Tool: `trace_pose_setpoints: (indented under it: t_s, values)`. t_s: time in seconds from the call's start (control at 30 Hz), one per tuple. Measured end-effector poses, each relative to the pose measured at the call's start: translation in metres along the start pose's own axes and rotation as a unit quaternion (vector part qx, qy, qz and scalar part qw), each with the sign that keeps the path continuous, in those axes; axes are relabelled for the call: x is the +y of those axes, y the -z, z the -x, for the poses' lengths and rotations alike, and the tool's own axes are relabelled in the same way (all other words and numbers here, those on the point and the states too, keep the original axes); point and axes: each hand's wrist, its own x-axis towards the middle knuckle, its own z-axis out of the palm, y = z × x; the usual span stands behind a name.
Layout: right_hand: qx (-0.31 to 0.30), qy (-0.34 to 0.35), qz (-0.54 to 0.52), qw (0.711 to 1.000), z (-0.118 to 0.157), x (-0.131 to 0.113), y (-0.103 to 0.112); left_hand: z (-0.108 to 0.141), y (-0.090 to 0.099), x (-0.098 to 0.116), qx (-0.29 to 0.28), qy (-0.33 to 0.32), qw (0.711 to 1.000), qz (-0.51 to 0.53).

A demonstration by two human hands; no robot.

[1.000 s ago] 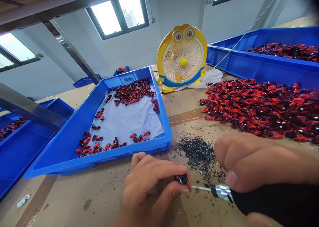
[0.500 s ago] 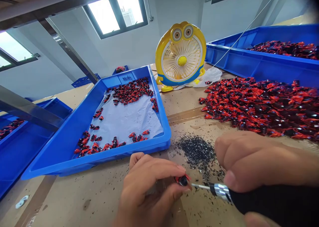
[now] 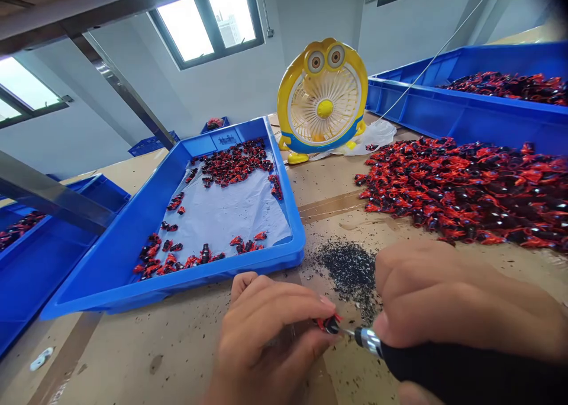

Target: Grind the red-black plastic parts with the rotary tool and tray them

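Note:
Between the thumb and fingers of my left hand (image 3: 270, 328) is a small red and black plastic part (image 3: 329, 324), its dark round end facing right. My right hand (image 3: 444, 298) is wrapped round a black-handled tool (image 3: 444, 357) with a silver collar (image 3: 369, 341) and a thin metal tip, like an electric screwdriver or engraving pen. The tip meets the part's dark end; how deep it goes is hidden. Just beyond both hands lies a heap of black shavings (image 3: 348, 269) on the brown tabletop.
A blue tray (image 3: 177, 289) lined with white sheet holds several like parts. At right lies a big pile of parts (image 3: 465, 192), with a blue bin (image 3: 444, 106) behind. A yellow fan (image 3: 325, 109) stands at the back. A metal post (image 3: 119, 91) rises at left.
My right hand has moved left with the tool, bringing its tip up to the part's dark end. My left hand stays almost in place, still pinching the part.

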Motion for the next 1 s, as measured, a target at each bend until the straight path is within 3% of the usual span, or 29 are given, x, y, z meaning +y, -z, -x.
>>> trace_pose_setpoints:
  t_s: [0.13, 0.27, 0.43, 0.83, 1.0]
  values:
    - [0.034, -0.017, -0.004, 0.999, -0.001, -0.003, -0.006, 0.0, -0.001, 0.0, -0.002, 0.001, 1.0, -0.002]
    - [0.011, -0.013, -0.011, 1.0, 0.001, -0.004, -0.005, -0.002, -0.001, 0.001, 0.016, -0.003, 1.0, 0.001]
    - [0.039, -0.031, 0.0, 0.999, -0.001, -0.006, -0.007, -0.003, 0.001, 0.003, 0.015, 0.002, 1.0, -0.008]
    - [0.006, -0.019, 0.018, 1.0, -0.02, -0.002, 0.0, 0.0, 0.002, 0.003, 0.001, 0.031, 0.999, -0.041]
    - [0.009, -0.02, 0.013, 1.0, -0.02, -0.003, 0.0, -0.002, 0.005, 0.004, 0.011, -0.001, 0.999, -0.038]
